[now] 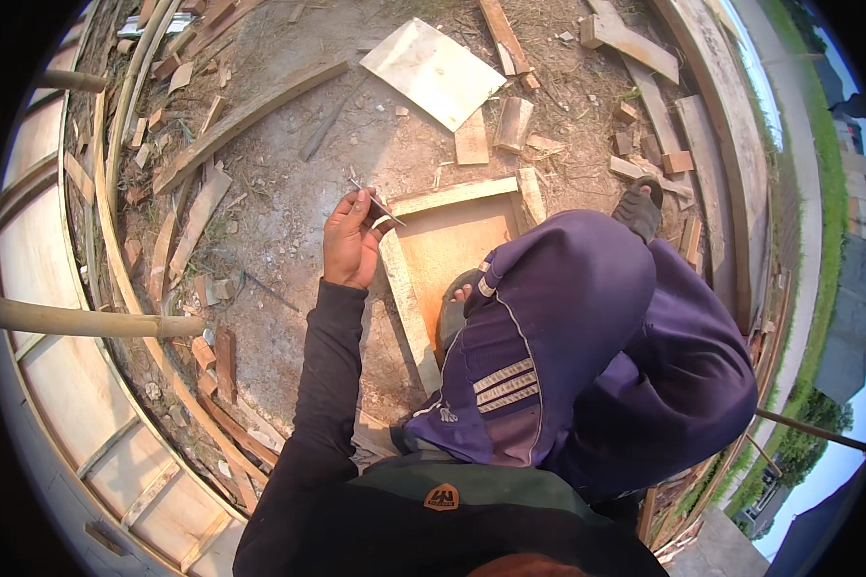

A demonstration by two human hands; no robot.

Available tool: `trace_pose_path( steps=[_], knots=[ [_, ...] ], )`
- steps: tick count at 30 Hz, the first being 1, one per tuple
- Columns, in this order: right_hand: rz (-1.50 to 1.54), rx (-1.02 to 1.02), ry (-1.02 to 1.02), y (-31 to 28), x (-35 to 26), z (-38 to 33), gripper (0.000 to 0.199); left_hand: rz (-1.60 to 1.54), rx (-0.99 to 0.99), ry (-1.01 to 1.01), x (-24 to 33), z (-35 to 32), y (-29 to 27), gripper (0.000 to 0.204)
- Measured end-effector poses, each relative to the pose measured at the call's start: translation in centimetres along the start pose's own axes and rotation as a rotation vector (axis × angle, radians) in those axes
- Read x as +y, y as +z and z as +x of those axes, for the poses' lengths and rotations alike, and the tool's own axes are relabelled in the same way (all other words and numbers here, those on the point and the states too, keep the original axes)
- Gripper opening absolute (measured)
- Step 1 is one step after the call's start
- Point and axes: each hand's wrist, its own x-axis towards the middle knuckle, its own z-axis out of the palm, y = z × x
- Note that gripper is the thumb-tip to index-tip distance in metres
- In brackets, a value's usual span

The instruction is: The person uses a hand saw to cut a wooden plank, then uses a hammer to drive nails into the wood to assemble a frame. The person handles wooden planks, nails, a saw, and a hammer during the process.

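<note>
Between the thumb and fingers of my left hand (352,240) is a thin, dark, straight nail (383,208), pinched and slanting down to the right. Its lower end is close to the far left corner of a shallow wooden frame (412,317). Inside the frame lies a tan plywood panel (447,240). My sandalled foot (452,306) is at the panel, and my bent knees in purple trousers hide the frame's right and near parts. Nowhere can I make out my right hand.
A pale plywood sheet (433,72) lies ahead on the dirt, beside short offcuts (514,125). One long plank (250,125) stretches across the left. Thick beams (726,163) line the right. A bamboo pole (106,319) juts in from the panelled formwork (43,240) at left.
</note>
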Motion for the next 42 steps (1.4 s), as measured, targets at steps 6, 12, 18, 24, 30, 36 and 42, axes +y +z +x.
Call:
trace_pose_path(
  steps=[6, 12, 18, 24, 30, 36, 42],
  knots=[
    [-0.011, 0.058, -0.021, 1.5, 0.7, 0.7, 0.051, 0.158, -0.147, -0.130, -2.8, 3.9, 4.7, 0.026],
    [0.210, 0.145, 0.226, 3.3, 11.0, 0.9, 0.053, 0.585, -0.178, -0.205, -4.1, 11.8, 2.9, 0.032],
    [0.450, 0.351, 0.570, 4.1, 23.1, -6.5, 0.054, 0.804, -0.233, -0.239, -8.4, 14.8, 10.0, 0.034],
    [0.677, 0.648, 0.511, -1.1, 27.4, -1.6, 0.056, 0.851, -0.643, -0.147, -5.7, 11.3, 26.5, 0.026],
    [1.298, 0.884, 0.381, -12.0, 27.0, 7.3, 0.073, 1.207, -0.861, -0.025, -5.9, 5.9, 38.4, 0.011],
    [1.663, 0.698, 0.390, -18.9, 25.6, 12.6, 0.079, 1.356, -1.007, -0.035, -11.2, 1.9, 45.2, 0.015],
    [2.039, 0.552, 0.098, -17.9, 27.1, 15.2, 0.032, 1.497, -1.303, -0.226, -19.5, -3.8, 47.6, 0.015]
  ],
)
